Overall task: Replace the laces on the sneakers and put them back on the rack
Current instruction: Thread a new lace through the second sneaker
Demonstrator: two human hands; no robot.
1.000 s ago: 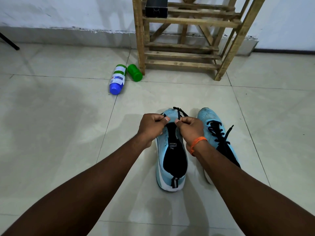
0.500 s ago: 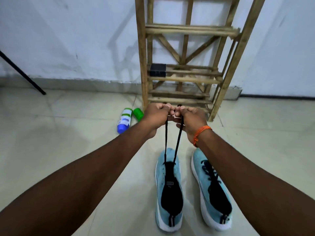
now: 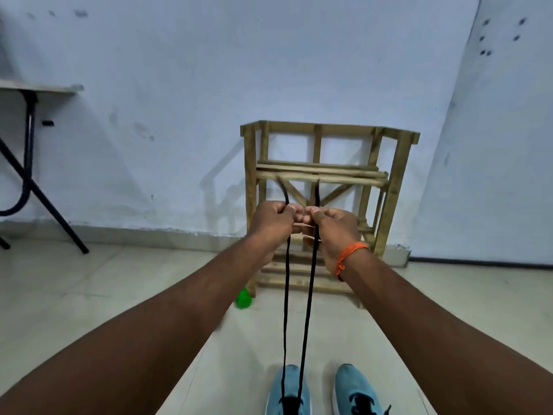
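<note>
1. Hands. Both hands are raised in front of the rack, knuckles almost touching. The left hand [image 3: 273,218] is clenched around one strand of the black lace [image 3: 285,295]. The right hand [image 3: 335,229] is clenched around the other strand. A short lace tip projects above each fist. An orange wristband [image 3: 348,254] sits on the right wrist.

2. Lace and sneakers. The two strands run taut and nearly parallel from the fists down to the left-side sneaker [image 3: 273,393], where they meet at its black tongue area. This sneaker stands on the floor at the bottom edge of the view, toe toward the rack. The right-side sneaker [image 3: 350,381] stands just beside it, apart from it, with a black lace visible on its upper. Both are light blue and cut off by the frame edge.

3. Rack. The wooden rack [image 3: 398,187] stands against the white wall, well beyond the sneakers. No shoe is visible on the exposed slats.

4. Obstructions. The hands and wrists cover the middle of the rack's lower tiers. The lace strands cross in front of the bottom slats. The left forearm hides most of a green object [image 3: 244,299] lying on the floor by the rack's front-left post.

5. Surroundings. At far left, a desk [image 3: 36,88] with black crossed legs stands by the wall, and a dark cable hangs along the legs. The floor is pale tile.
</note>
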